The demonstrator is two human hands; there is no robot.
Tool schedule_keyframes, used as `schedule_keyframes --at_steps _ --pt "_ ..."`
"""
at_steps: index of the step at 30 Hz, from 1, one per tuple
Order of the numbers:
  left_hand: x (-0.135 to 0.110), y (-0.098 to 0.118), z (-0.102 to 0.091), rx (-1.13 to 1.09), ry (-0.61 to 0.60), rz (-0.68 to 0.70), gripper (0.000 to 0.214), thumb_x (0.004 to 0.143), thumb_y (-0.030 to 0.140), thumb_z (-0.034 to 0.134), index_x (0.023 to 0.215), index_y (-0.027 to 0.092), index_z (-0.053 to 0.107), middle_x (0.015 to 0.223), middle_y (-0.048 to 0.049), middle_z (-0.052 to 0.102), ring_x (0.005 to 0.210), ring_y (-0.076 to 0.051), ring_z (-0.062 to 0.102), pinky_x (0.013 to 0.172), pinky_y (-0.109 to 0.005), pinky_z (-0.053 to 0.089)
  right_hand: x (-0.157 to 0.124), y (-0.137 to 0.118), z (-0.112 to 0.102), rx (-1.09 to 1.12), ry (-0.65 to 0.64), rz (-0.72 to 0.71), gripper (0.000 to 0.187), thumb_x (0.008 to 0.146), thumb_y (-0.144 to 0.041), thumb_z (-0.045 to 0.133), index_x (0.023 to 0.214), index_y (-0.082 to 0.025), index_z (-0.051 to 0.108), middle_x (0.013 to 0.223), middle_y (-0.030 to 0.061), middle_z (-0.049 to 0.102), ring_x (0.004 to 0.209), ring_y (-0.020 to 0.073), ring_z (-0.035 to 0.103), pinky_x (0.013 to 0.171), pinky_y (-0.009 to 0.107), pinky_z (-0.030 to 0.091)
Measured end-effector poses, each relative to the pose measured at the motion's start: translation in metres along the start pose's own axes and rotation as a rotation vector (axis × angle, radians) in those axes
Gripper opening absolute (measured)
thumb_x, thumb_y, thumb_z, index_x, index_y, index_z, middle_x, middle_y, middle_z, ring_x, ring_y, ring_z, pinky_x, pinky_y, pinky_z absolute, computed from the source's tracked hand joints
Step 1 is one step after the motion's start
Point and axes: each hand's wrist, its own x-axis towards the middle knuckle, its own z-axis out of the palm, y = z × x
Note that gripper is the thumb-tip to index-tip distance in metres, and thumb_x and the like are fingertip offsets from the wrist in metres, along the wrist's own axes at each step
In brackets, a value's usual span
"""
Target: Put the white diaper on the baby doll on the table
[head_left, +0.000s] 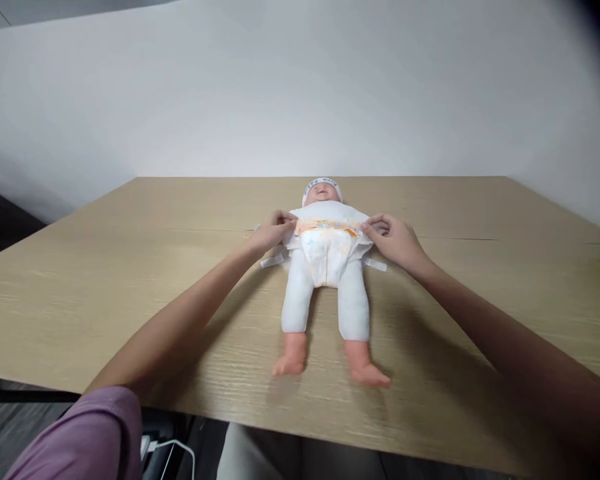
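We have a doll (333,212) lying on its back in the middle of the table (130,280), its head toward the wall (300,87) and its feet (365,367) toward us. It wears a white cap (307,191) with dark lettering on the band, and its body and legs (298,300) are white, while the feet are bare and pinkish orange. A white diaper (326,257) covers its hips, the front drawn up over the belly, with an orange printed strip across the top edge.

Our left hand (276,230) is at one upper corner of the diaper, thumb and fingertips brought together on the edge. Our right hand (395,241) is at the opposite corner, its thumb and forefinger pinching the edge there, the other fingers loosely curled. Just below the hands, a pale tab (273,261) sticks out on the left side and another tab (375,265) on the right, both lying loose beside the doll's hips.

Nearer to us, a purple sleeve (90,433) covers our left upper arm, and below the table's near edge we see a white cable (183,445) beside light trousers (250,453)
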Motion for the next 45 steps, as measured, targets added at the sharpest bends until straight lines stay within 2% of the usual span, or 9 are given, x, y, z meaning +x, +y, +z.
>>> schedule_keyframes --at_steps 4,7,10,15,22,30,35,39,45 --pt "-0.014 0.033 0.007 0.222 0.142 0.224 0.022 0.093 0.027 0.062 0.114 0.021 0.065 0.129 -0.0092 0.068 0.11 -0.025 0.062 0.094 -0.042 0.053 -0.032 0.014 -0.012 -0.269 0.023 -0.118 0.029 0.096 -0.052 0.06 0.096 -0.023 0.068 0.089 0.0072 0.077 0.078 0.026 0.07 0.072 0.039 0.051" --pt "-0.021 0.058 0.028 0.336 0.04 0.55 0.017 0.099 0.032 0.057 0.109 0.022 0.066 0.123 -0.0078 0.07 0.119 -0.026 0.058 0.109 -0.043 0.045 -0.051 0.032 -0.014 -0.386 0.008 -0.169 0.035 0.094 -0.059 0.061 0.089 -0.024 0.061 0.092 0.0086 0.074 0.081 0.0283 0.069 0.069 0.039 0.049" --pt "-0.02 0.071 0.056 0.463 -0.104 0.677 0.025 0.101 0.043 0.057 0.106 0.021 0.067 0.121 -0.0097 0.069 0.123 -0.028 0.056 0.113 -0.046 0.041 -0.056 0.048 -0.01 -0.408 -0.013 -0.145 0.043 0.088 -0.068 0.061 0.081 -0.026 0.053 0.084 0.0076 0.069 0.077 0.0288 0.066 0.067 0.039 0.048" --pt "-0.018 0.065 0.085 0.761 -0.122 0.552 0.052 0.089 0.066 0.066 0.114 0.021 0.067 0.13 -0.015 0.061 0.126 -0.04 0.05 0.107 -0.057 0.04 -0.05 0.053 -0.013 -0.354 -0.121 -0.034 0.052 0.088 -0.072 0.056 0.065 -0.027 0.045 0.064 0.0033 0.059 0.063 0.0246 0.057 0.059 0.035 0.04" --pt "-0.024 0.059 0.086 0.805 -0.076 0.551 0.058 0.085 0.066 0.07 0.124 0.023 0.065 0.135 -0.0112 0.06 0.126 -0.038 0.047 0.107 -0.053 0.038 -0.02 0.015 -0.032 0.117 -0.168 0.116 0.05 0.085 -0.07 0.061 0.068 -0.023 0.054 0.07 0.0002 0.059 0.07 0.0202 0.055 0.066 0.032 0.039" --pt "-0.024 0.059 0.087 0.751 -0.088 0.475 0.069 0.083 0.057 0.07 0.139 0.02 0.052 0.14 -0.0124 0.058 0.127 -0.037 0.046 0.108 -0.052 0.038 0.016 -0.046 0.022 -0.014 -0.233 -0.048 0.025 0.092 -0.043 0.058 0.078 -0.022 0.062 0.071 0.0001 0.063 0.068 0.0183 0.054 0.064 0.032 0.04" --pt "-0.017 0.06 0.072 0.549 -0.242 0.42 0.083 0.075 0.047 0.079 0.146 0.025 0.043 0.152 -0.0116 0.051 0.137 -0.04 0.041 0.111 -0.057 0.038 -0.016 -0.04 0.023 0.046 -0.03 -0.399 0.023 0.097 -0.041 0.061 0.111 -0.023 0.066 0.113 0.0088 0.072 0.106 0.0272 0.066 0.096 0.043 0.052" --pt "-0.009 0.06 0.056 0.288 -0.379 0.415 0.087 0.072 0.045 0.085 0.145 0.025 0.043 0.154 -0.014 0.05 0.14 -0.037 0.046 0.113 -0.052 0.042 -0.043 -0.025 0.02 0.016 -0.128 -0.624 0.045 0.109 -0.039 0.046 0.152 -0.029 0.053 0.159 0.009 0.054 0.151 0.0298 0.045 0.126 0.054 0.034" --pt "-0.023 0.032 0.034 0.022 -0.142 0.441 0.036 0.097 0.042 0.063 0.126 0.021 0.057 0.138 -0.0109 0.062 0.124 -0.022 0.06 0.109 -0.039 0.047 -0.047 -0.004 0.026 0.02 -0.195 -0.659 0.059 0.111 -0.041 0.038 0.169 -0.032 0.029 0.174 0.0036 0.034 0.161 0.0272 0.031 0.132 0.055 0.027"
